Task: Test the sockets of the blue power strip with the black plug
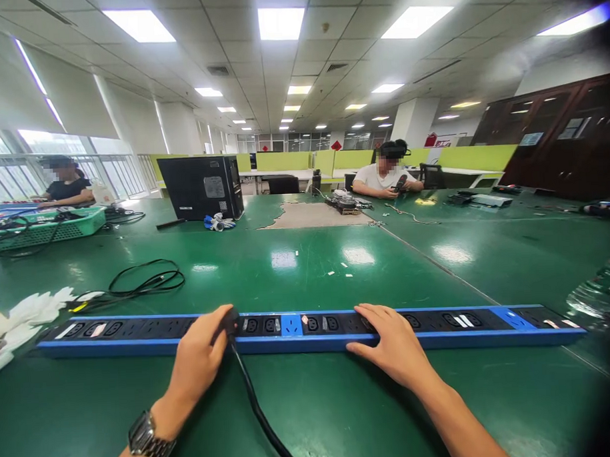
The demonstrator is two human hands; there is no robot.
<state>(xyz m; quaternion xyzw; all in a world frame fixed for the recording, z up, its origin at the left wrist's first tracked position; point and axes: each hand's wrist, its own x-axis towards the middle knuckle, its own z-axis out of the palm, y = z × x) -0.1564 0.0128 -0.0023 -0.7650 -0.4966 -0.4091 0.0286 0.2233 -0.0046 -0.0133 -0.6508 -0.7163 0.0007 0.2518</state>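
Note:
A long blue and black power strip lies across the green table in front of me, with rows of sockets facing up. My left hand, with a watch on its wrist, grips a black plug at the strip's sockets, left of a blue socket. From this plug a thick black cord runs down toward the bottom edge. Whether the plug's pins are inside a socket is hidden. Right of the middle, my right hand holds the strip, its thumb at the front side and its fingers across the top.
A coiled black cable and white gloves lie at the left. Farther back are a green basket, a black computer case and loose electronics. A plastic bottle is at right. Two people sit across the table.

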